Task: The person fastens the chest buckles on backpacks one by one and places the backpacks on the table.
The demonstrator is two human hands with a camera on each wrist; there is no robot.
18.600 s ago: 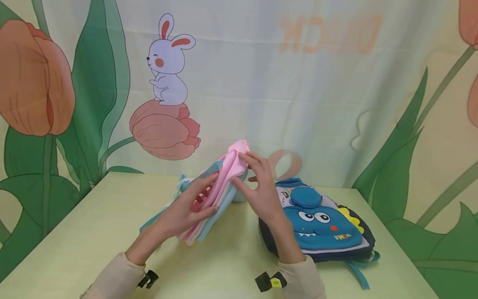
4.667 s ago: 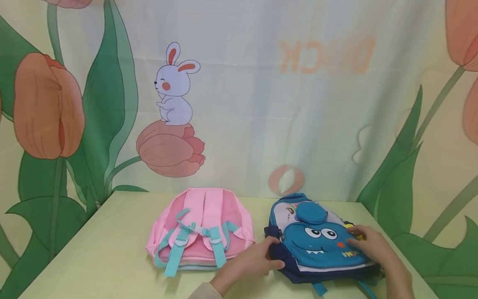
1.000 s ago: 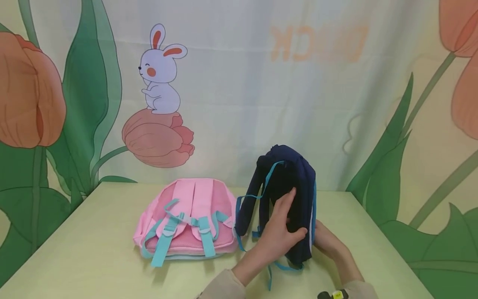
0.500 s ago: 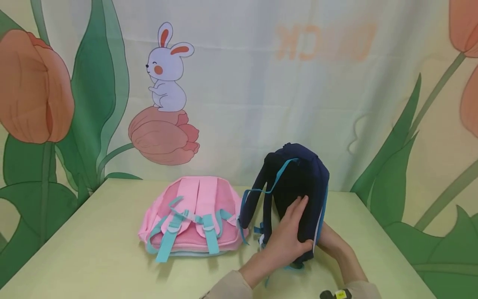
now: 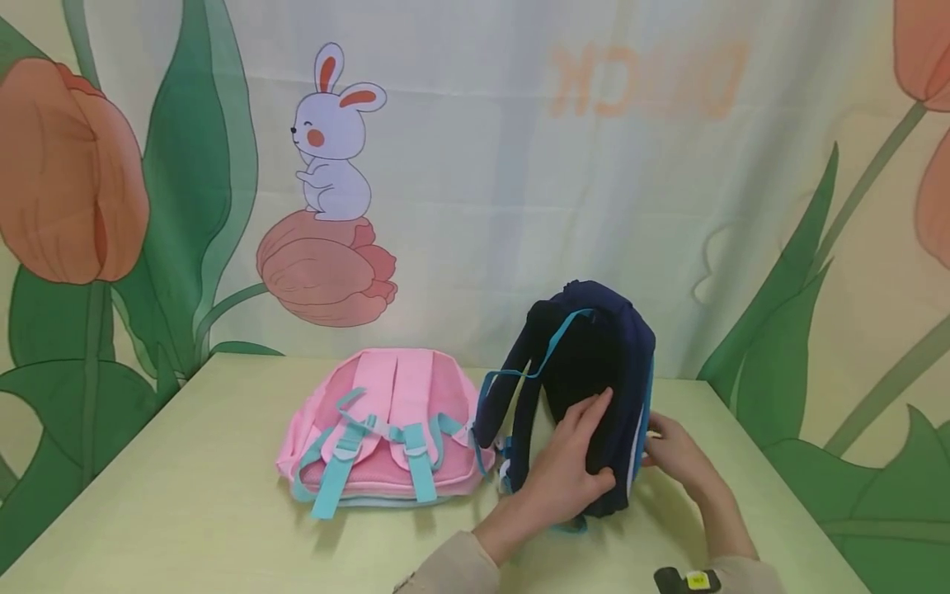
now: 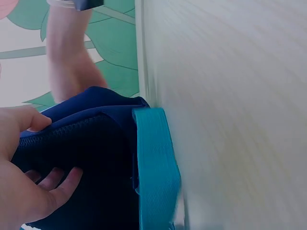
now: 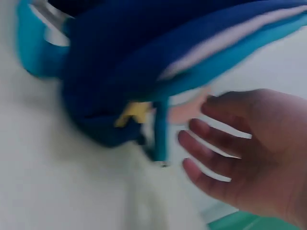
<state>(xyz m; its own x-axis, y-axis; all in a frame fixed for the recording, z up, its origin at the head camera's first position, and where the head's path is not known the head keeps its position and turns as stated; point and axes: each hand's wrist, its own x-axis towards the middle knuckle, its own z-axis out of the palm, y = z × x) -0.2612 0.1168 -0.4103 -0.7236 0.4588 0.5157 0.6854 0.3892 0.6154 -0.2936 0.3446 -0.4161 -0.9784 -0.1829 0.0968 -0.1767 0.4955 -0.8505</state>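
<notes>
A navy and blue backpack stands upright on the table, its black back panel and shoulder straps turned toward me. My left hand rests against that panel, fingers spread over it. In the left wrist view its thumb lies along the stitched side edge. My right hand is at the far side, by the blue front. The right wrist view shows its loosely bent fingers beside the bag, holding nothing. To the left, a pink backpack lies with its straps and teal webbing facing up.
The pale yellow-green table carries both bags, close side by side. A printed curtain with tulips and a rabbit hangs behind the table. A wide teal strap trails from the navy bag along the tabletop.
Earlier both hands held the pink backpack; later it lay straps up. The navy backpack lay face up, then was stood upright. In the last half second my right hand moved away from its front.
</notes>
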